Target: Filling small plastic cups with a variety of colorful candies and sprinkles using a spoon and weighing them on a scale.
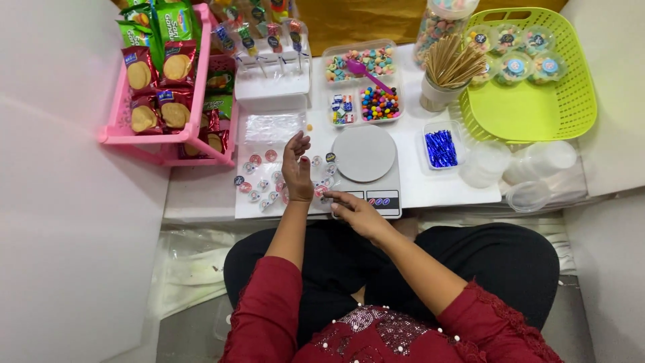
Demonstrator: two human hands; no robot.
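Observation:
My left hand is raised over a sheet of small round stickers on the white low table, fingers slightly apart, holding nothing that I can see. My right hand rests at the table's front edge beside the left hand, fingertips pinching at a small round sticker. A white kitchen scale with a round grey plate stands just right of both hands.
A pink rack of snack packets stands at the left. Behind the scale are a divided candy tray with a purple spoon, a cup of wooden sticks, a green basket, blue twist ties and clear lidded cups.

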